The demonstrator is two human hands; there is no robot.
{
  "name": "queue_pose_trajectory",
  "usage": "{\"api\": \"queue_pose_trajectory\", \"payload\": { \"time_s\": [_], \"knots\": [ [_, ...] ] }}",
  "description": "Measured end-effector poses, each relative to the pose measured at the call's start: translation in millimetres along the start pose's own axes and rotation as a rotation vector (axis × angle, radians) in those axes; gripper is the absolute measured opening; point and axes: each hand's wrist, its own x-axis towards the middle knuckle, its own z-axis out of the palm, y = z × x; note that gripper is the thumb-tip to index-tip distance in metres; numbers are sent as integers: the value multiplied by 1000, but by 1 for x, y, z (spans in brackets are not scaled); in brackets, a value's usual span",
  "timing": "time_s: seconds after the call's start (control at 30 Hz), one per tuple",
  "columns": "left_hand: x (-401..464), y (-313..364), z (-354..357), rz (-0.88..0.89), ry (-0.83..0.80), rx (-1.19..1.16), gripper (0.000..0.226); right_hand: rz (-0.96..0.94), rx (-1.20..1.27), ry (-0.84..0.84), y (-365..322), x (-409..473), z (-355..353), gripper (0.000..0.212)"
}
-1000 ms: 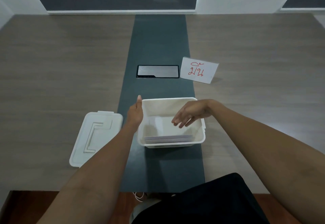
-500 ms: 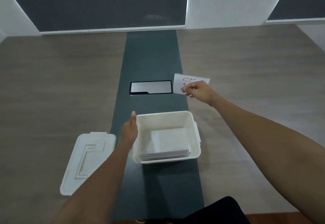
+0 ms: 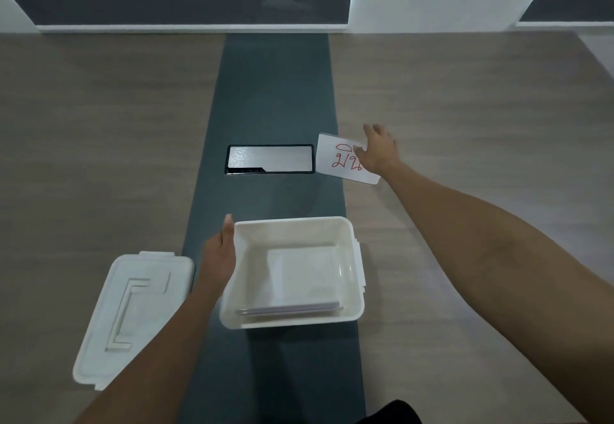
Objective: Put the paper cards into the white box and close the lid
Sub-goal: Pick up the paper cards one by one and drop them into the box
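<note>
**Box open, 1 card still out on the table**

Going left to right: the lid (image 3: pixel 133 317) lies flat on the wood table (image 3: pixel 99 157) at about 8 o'clock, off the box. Next, the left hand (image 3: pixel 217 257) sits flat and open against the outer left wall of the white box (image 3: pixel 292 319), gripping nothing. The box sits on the dark centre strip (image 3: pixel 272 91) at 6 o'clock, with paper cards (image 3: pixel 289 309) stacked inside along the near wall. At 12 o'clock there's a metal cable hatch (image 3: pixel 269 159). Up at 1 o'clock the right hand (image 3: pixel 378 152) is on the red-lettered card (image 3: pixel 342 159), fingers over its right edge; can't tell if it's actually pinched.
</note>
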Motion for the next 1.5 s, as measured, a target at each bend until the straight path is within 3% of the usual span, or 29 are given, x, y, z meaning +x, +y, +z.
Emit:
{"api": "queue_pose_trajectory", "payload": {
  "time_s": [0.17,0.33,0.5,0.57,0.73,0.97,1.2,1.33,1.5],
  "knots": [
    [0,1,1,24,17,36,60,20,-190,-109,8,1,10,37],
    [-2,3,1,59,34,48,57,15,-147,-147,5,-13,11,39],
    [-1,3,-1,20,-3,38,75,-115,-182,-84,-17,-27,-10,36],
    [-1,3,-1,26,0,54,71,-188,-219,-43,-31,-36,-27,36],
    [-2,0,-2,-12,28,68,77,-264,-63,2,-67,-61,-77,33],
    [-6,3,-11,13,-26,160,78,-413,-34,-109,-103,-116,-120,29],
    [-13,-2,-14,0,-41,197,75,-523,7,-261,-99,-166,-99,24],
    [-18,-4,-14,9,-47,143,82,-572,15,-470,-94,-183,-73,15],
    [-17,-9,-16,-4,-48,155,76,-573,-63,-661,-85,-193,-35,18]
  ]
}}
